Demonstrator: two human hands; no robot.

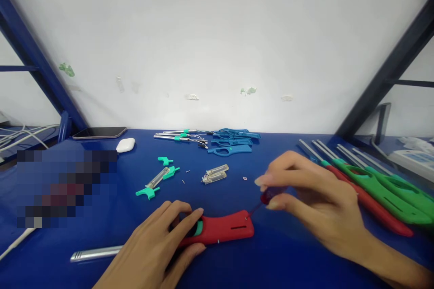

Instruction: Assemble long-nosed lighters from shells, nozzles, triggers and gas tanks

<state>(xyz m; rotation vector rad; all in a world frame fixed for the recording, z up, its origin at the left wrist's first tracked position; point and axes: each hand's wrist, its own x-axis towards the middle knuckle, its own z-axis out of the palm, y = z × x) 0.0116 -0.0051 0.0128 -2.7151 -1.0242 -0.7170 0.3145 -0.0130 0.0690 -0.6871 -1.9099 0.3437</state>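
A red long-nosed gas lighter (230,227) lies on the blue table, its metal tube (96,253) pointing left. My left hand (162,239) is closed around the lighter's trigger part, where a bit of green trigger shows between the fingers. In my right hand (315,203) a small screwdriver (266,196) with a dark red handle is pinched between thumb and fingers. Its thin shaft slants down to the screw hole near the lighter's right end. Whether the tip is seated in the hole I cannot make out.
Clear fuel tanks (216,174), green triggers (147,193) and tiny metal parts lie beyond my hands. Metal tubes (172,137) and blue lighter shells (233,149) are at the back. Red and green lighters (389,194) lie right. A phone (100,132) and white case (125,145) are left.
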